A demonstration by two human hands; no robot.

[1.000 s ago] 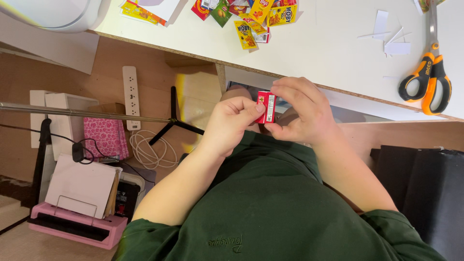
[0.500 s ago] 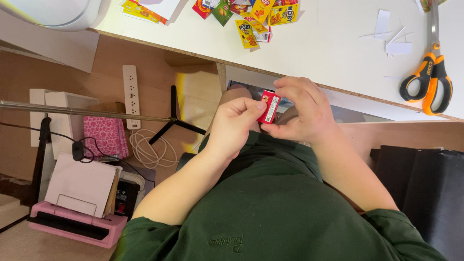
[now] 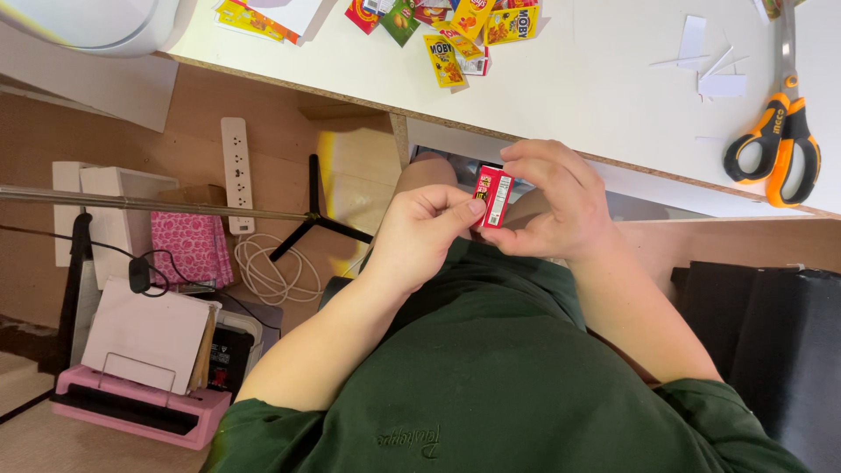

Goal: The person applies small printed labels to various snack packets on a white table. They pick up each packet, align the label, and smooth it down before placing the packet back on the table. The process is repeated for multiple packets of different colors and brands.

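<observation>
The small red cardboard box (image 3: 492,197) is sitting between the two hands, below the edge of the white table (image 3: 561,96) and above the green-shirted lap. The left hand (image 3: 420,236) is pinching its left side with thumb and forefinger closed on it. The right hand (image 3: 552,206) is curling over its right side, fingertips (image 3: 517,158) touching the top. Orange-and-black scissors (image 3: 775,140) are lying well apart, beyond the right fingers. Colourful paper packets (image 3: 455,35) are lying beyond both hands.

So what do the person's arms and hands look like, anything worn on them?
Both hands, left hand and right hand, are bare: no gloves, rings or watch visible. Forearms are uncovered; short dark green sleeves of a dark green shirt end near the elbows.
</observation>
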